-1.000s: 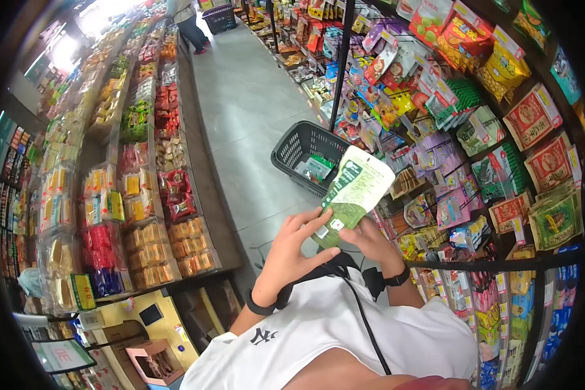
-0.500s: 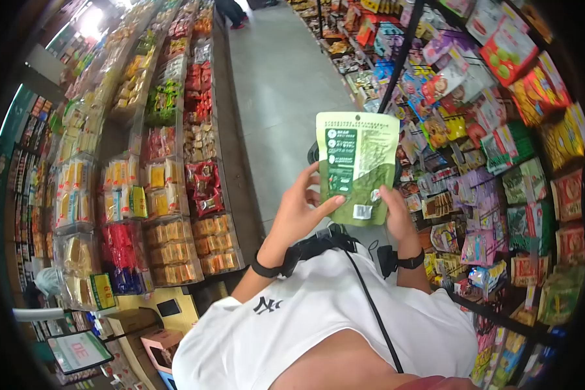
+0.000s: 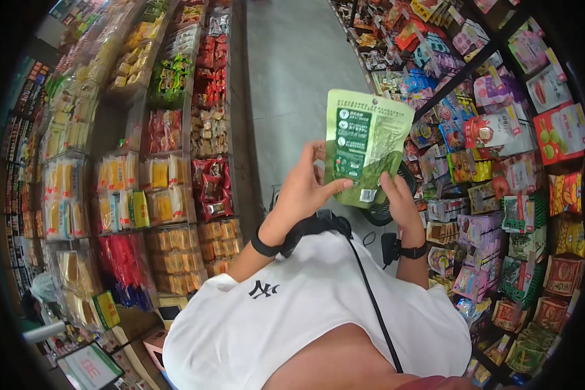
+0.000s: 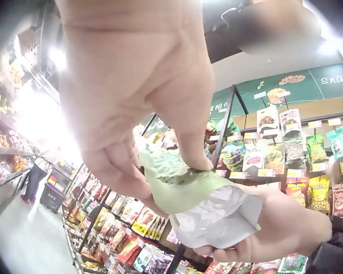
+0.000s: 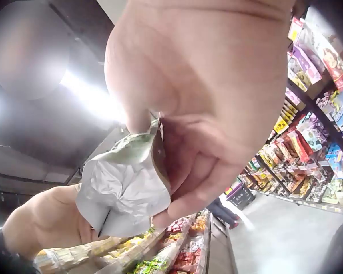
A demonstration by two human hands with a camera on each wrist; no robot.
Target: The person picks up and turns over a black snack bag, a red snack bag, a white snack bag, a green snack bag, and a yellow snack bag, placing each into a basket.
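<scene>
A green snack pouch (image 3: 370,146) is held up in front of the chest, its printed back and barcode facing the head camera, tilted slightly. My left hand (image 3: 305,185) grips its left edge, thumb across the front and fingers behind. At the lower right corner, my right hand (image 3: 403,201) holds it with the thumb on the front and fingers behind. The pouch's silvery bottom (image 5: 123,188) shows in the right wrist view, between both hands. In the left wrist view the left thumb presses on the green side of the pouch (image 4: 203,194).
Clear bins of wrapped snacks (image 3: 175,188) line the left side. Hanging snack bags (image 3: 484,169) fill the rack on the right, with the grey aisle floor (image 3: 283,78) between. A dark basket (image 3: 380,216) is partly hidden behind the pouch. Someone's legs (image 4: 33,185) show far down the aisle.
The pouch has turned from a strong slant to face the head camera and has been raised. Both hands have kept hold of it. The head view has shifted, so the basket is now mostly hidden.
</scene>
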